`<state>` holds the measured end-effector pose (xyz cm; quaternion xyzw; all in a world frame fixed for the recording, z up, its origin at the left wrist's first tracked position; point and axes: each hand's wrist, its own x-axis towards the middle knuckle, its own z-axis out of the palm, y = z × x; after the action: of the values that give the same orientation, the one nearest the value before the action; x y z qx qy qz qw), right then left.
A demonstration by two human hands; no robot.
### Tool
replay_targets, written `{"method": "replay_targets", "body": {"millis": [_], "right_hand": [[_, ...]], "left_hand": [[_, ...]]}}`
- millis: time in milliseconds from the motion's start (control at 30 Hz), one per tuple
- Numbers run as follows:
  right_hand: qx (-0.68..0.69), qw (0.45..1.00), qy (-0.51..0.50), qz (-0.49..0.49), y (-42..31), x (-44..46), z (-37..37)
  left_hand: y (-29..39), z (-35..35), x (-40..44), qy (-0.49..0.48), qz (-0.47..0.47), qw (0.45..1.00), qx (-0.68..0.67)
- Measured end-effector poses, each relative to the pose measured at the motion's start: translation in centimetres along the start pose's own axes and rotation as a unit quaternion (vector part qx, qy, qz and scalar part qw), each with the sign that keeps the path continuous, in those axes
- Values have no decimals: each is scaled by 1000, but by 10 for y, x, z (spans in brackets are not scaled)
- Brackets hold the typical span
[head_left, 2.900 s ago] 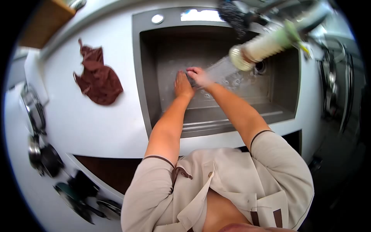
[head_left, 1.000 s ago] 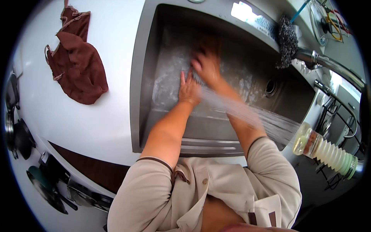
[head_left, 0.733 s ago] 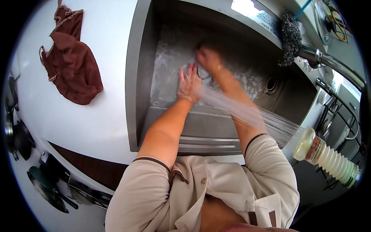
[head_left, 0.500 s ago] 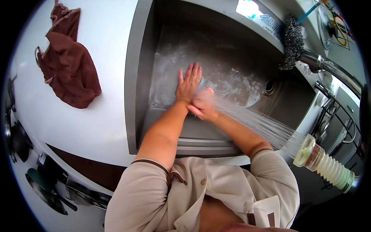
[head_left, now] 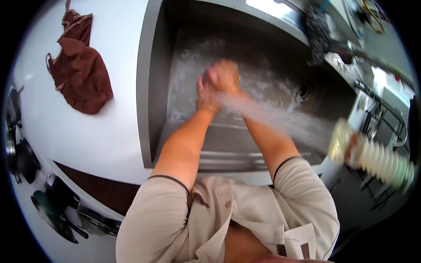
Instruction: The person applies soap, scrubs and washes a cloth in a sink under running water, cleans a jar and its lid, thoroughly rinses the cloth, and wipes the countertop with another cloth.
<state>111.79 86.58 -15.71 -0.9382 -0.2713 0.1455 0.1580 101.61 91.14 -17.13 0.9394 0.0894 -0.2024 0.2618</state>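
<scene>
Over the basin of the grey sink [head_left: 151, 83], both of my wet hands are together under running water. My left hand [head_left: 206, 98] is open, with one digit stretched out and its other fingers mostly covered. My right hand [head_left: 227, 78] lies across those fingers and is curled around them, smeared by motion. A fan of water [head_left: 272, 116] comes from the pale ribbed tap hose [head_left: 372, 155] on the right and strikes near my left hand and wrist. White suds [head_left: 267, 90] streak the basin floor, and a round drain [head_left: 303, 91] sits at its right.
A brown cloth [head_left: 85, 76] lies on the white counter [head_left: 125, 131] left of the sink. At the upper right hangs a dark scrubber [head_left: 318, 33], close to a metal pipe [head_left: 381, 65]. Pans [head_left: 50, 215] are at the lower left, and a rack [head_left: 388, 118] stands at the right.
My right hand has moved from my left wrist up to the left fingers, covering most of them. The water now lands nearer the left wrist. The whole view has shifted slightly.
</scene>
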Motion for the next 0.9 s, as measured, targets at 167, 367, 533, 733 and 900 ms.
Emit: {"method": "replay_targets", "body": {"millis": [167, 367, 533, 733, 900], "right_hand": [[245, 955, 51, 159, 32, 1, -1], [613, 707, -111, 334, -20, -84, -69], [644, 537, -235, 492, -27, -116, -72], [827, 419, -166, 336, -30, -113, -96], [833, 444, -240, 227, -22, -105, -145]], "left_hand": [[-20, -37, -8, 59, 41, 997, -15], [-23, -97, -26, -131, -109, 933, -317], [-13, -81, -49, -18, -118, 840, -529], [30, -140, -88, -137, -132, 817, -544], [25, -155, -100, 18, -56, 805, -590]]}}
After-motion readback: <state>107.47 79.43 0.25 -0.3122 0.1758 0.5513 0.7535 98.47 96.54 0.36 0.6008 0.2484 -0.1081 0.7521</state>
